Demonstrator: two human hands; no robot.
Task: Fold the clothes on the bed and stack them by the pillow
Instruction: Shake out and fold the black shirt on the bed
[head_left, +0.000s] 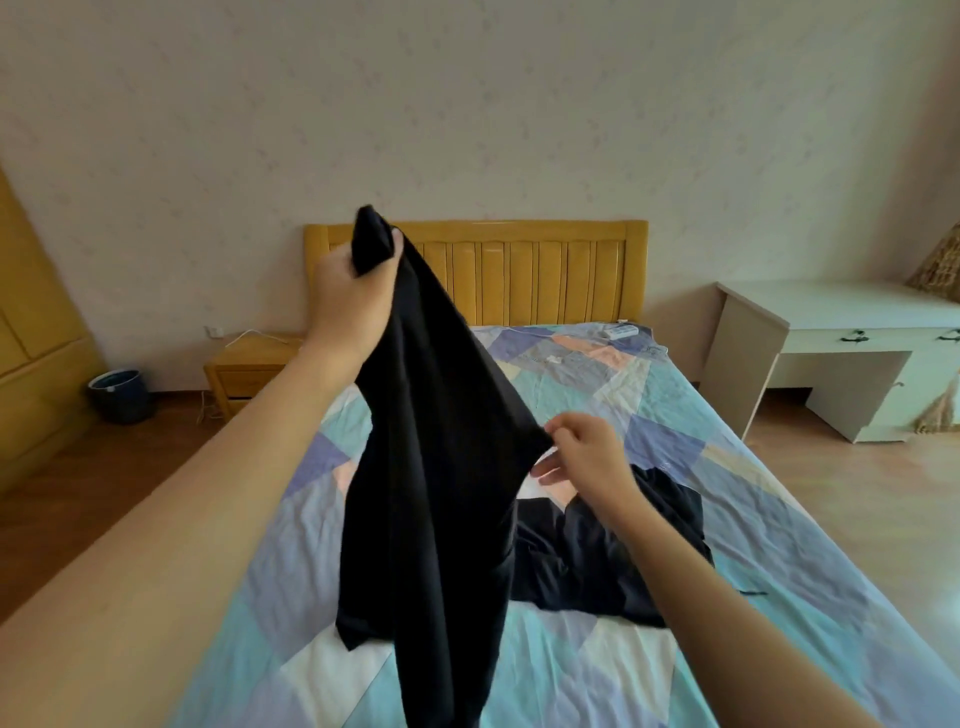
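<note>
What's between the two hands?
A taut stretch of the black garment, gripped high by the left hand and pinched lower by the right hand; head view.

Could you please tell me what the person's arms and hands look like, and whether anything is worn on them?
Both forearms are bare as far as the frame shows: no sleeves, gloves, watch or bracelet. The left hand and right hand show no rings on the visible fingers. Nails look short and unpainted.

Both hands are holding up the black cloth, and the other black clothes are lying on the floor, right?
Not quite. The head view shows the other black clothes lying on the bed, not the floor. The left hand and right hand do hold up the black cloth.
</note>
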